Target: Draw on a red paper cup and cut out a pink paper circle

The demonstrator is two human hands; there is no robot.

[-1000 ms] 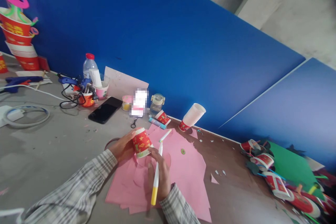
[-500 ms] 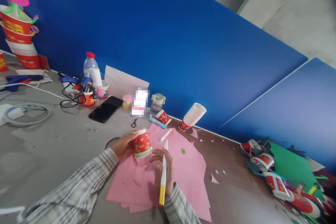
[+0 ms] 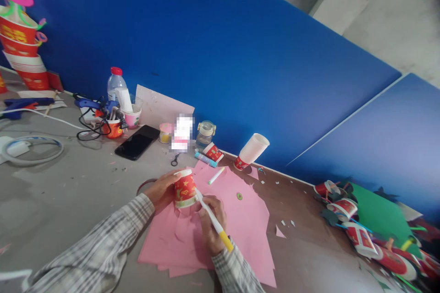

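A red patterned paper cup (image 3: 185, 187), upside down with its rim low, is held from the left by my left hand (image 3: 164, 189). The fingers of my right hand (image 3: 212, 224) are closed round a white marker with a yellow end (image 3: 216, 223). The marker's tip points up and left at the cup's right side; whether it touches is hard to tell. Both hands are over a stack of pink paper (image 3: 245, 226). A small green sticker (image 3: 239, 196) and a white marker with a green end (image 3: 216, 176) lie on the paper.
Behind the paper are a glue stick (image 3: 206, 160), a tilted red cup (image 3: 213, 151), a glass jar (image 3: 205, 134) and stacked cups (image 3: 252, 150). A black phone (image 3: 137, 142) lies at left. Cup crafts (image 3: 360, 239) and green paper (image 3: 381, 217) fill the right side.
My right hand has turned the marker from nearly upright to slanted, bringing its tip left to the cup's side. My left hand still holds the cup in the same place.
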